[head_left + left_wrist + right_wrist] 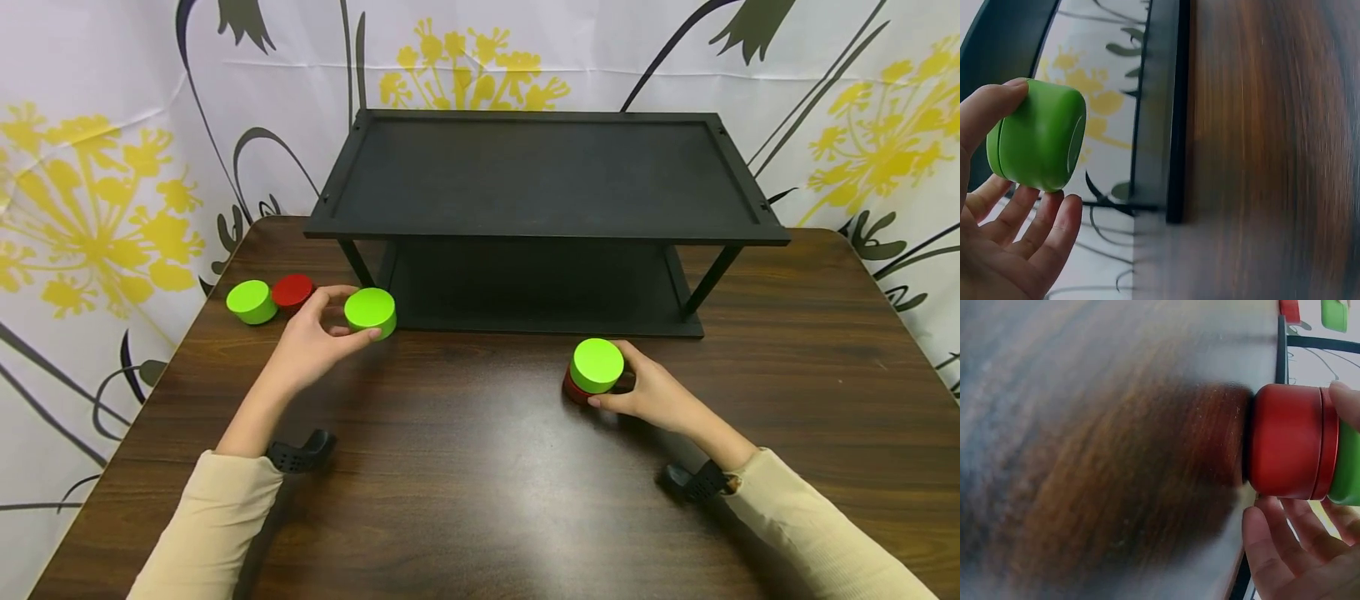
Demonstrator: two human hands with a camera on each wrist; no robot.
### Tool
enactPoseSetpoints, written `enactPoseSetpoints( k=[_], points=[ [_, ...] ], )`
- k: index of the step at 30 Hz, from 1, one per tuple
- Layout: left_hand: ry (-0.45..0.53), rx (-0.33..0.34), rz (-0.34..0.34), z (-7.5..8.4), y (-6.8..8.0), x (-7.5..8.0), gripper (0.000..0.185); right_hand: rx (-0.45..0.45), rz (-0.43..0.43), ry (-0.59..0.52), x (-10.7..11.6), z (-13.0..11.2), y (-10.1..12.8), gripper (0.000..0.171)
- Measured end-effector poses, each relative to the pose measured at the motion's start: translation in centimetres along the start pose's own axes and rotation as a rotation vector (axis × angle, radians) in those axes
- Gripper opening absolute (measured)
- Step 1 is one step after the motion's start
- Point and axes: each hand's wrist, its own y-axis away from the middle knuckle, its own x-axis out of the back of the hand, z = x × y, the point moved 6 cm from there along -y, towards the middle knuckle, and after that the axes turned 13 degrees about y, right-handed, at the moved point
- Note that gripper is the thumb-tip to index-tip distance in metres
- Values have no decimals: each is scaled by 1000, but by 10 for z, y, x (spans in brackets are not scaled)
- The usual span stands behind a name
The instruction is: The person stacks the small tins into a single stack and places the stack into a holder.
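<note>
A dark wooden table (pixel 480 467) fills most of the head view, backed by a white curtain (pixel 97 150) printed with yellow flowers. At the upper middle of the frame stands a black two-tier shelf (pixel 543 179), its lower board resting on the table.

The left hand (pixel 315 337), left of centre, holds a green puck (pixel 371 312) just in front of the shelf's left leg; thumb above and fingers below, its grip is clamped on the puck's sides. In the left wrist view the same puck (pixel 1038 134) sits between the thumb tip and the fingertips (pixel 1063 209).

The right hand (pixel 652 392), right of centre, has its grip curled round a second green puck (pixel 597 365) that lies on top of a red puck (pixel 576 390), the pair resting on the table before the shelf. The right wrist view shows the red puck (pixel 1288 440) standing on the tabletop with the green one (pixel 1347 465) against it.

At the far left of the frame, near the table edge, another green puck (pixel 252 302) and another red puck (pixel 292 291) sit touching side by side.
</note>
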Motion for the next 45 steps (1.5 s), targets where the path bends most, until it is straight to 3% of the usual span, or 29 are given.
enactPoseSetpoints(
  k=[19,30,45],
  points=[
    [89,-155,-185,44,2,-72,64,15,32,16,5,-3,-2,65],
    [102,-269,-252,64,7,-110,63,53,45,10,1,-6,-7,59],
    [171,-239,-287,71,10,-136,63,73,35,26,-4,-14,-13,60]
  ],
)
